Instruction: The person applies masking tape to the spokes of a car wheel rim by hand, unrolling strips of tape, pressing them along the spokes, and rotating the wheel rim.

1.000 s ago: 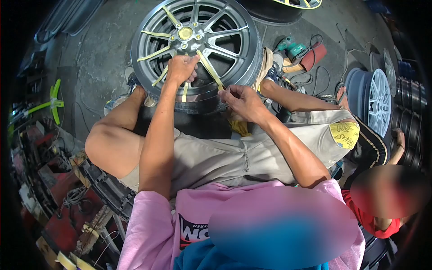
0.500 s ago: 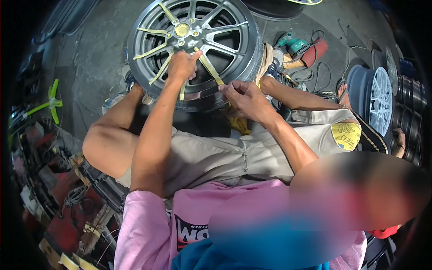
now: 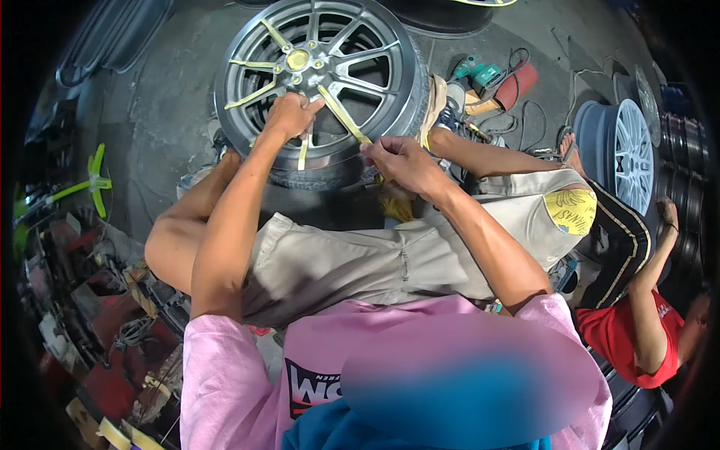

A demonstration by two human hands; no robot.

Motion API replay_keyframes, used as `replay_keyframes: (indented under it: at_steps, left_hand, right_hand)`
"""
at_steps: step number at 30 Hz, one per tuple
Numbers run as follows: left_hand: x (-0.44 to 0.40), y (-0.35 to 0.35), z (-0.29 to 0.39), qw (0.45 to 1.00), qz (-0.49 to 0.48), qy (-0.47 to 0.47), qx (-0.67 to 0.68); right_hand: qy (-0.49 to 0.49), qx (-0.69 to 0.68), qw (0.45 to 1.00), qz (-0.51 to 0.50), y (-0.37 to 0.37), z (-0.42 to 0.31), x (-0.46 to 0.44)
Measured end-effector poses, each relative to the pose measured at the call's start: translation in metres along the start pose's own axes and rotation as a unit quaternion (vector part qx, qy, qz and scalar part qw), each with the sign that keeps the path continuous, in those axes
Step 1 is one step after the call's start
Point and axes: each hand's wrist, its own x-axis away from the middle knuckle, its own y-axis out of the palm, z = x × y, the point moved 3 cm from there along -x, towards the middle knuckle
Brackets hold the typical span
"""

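A grey multi-spoke wheel rim with a tyre lies face up between the person's legs. Yellow masking tape strips run along several spokes, and a yellow patch covers the hub centre. My left hand rests over the spokes below the hub, fingers curled, its thumb at the upper end of one tape strip. What its curled fingers hold, if anything, is hidden. My right hand pinches the lower end of that same strip at the rim's outer edge.
A green power tool with a cord and a red sanding belt lie right of the wheel. Farther right stands a light-blue rim. A co-worker's red sleeve shows at lower right. A bright green stand is at left.
The view has shifted a little, and the co-worker at right has moved away from my side. Both my hands stay at the same tape strip.
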Motion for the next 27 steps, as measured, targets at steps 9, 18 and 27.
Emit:
replay_keyframes:
  at_steps: [9,18,27]
  left_hand:
    - [0.002,0.011,0.006,0.990,0.056,-0.062,0.118]
    - [-0.005,0.031,-0.006,0.927,0.023,-0.154,0.342]
    - [-0.011,0.044,0.002,0.926,0.066,-0.133,0.348]
  right_hand:
    - [0.047,0.054,0.997,-0.039,0.008,-0.001,-0.001]
    - [0.023,0.071,0.997,-0.032,0.011,-0.003,-0.002]
    - [0.021,0.057,0.997,-0.040,0.009,-0.009,0.003]
